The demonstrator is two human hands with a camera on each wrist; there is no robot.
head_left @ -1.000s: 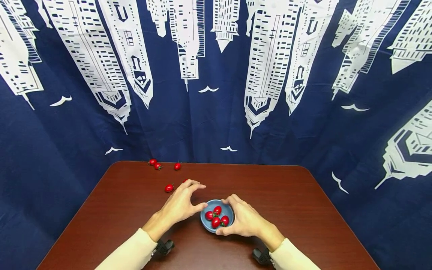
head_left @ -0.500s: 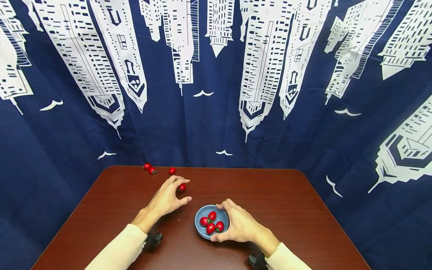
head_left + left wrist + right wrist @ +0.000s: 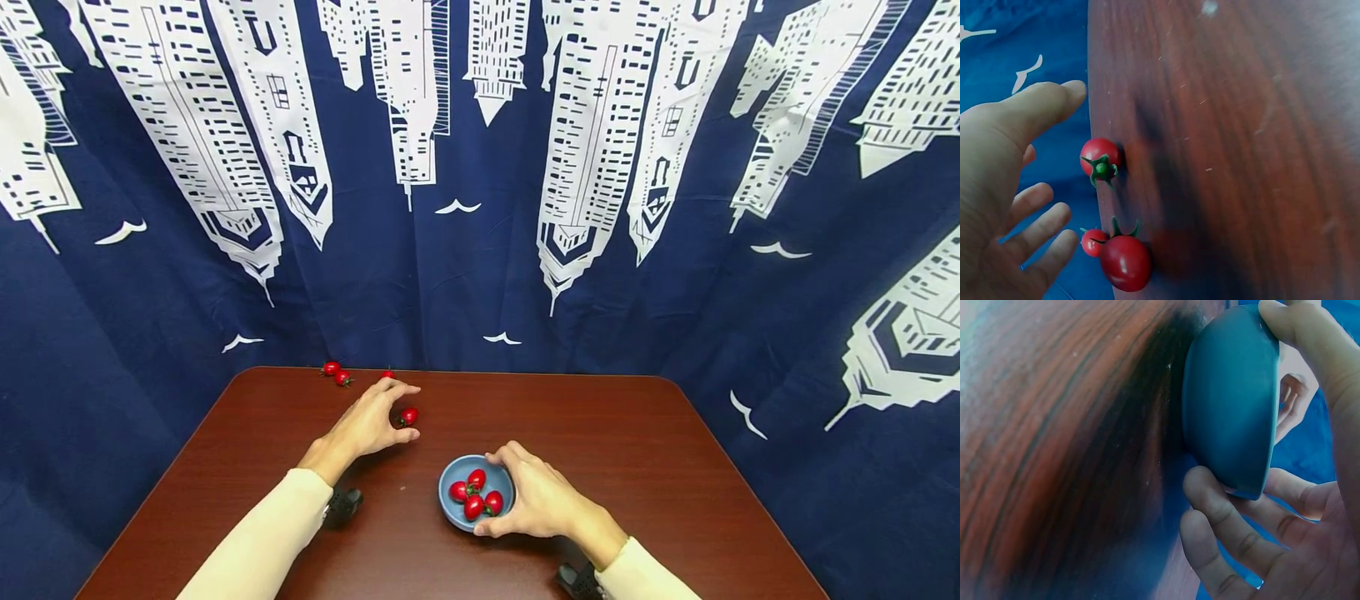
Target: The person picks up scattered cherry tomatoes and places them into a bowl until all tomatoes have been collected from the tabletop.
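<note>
Head, left: your left hand has thumb and fingers spread, a tomato in the gap between them. Another tomato peeks out just behind the knuckles.
Head, right: your right hand grips the bowl, thumb at the near edge, finger at the far edge.
Bowl load: four tomatoes, red, green-stemmed, bunched together; bowl upright.
Table, far left: two more tomatoes side by side near the back edge of the table.
Backdrop: blue cloth, white buildings printed upside down, white birds.
Left wrist: your thumb and fingers are well apart, one tomato just beyond the gap, two lower down. Hard to say whether that lower pair touch or only overlap in view.
Right wrist: your thumb is on the bowl's rim, fingers at its other end; outer wall in sight.
</note>
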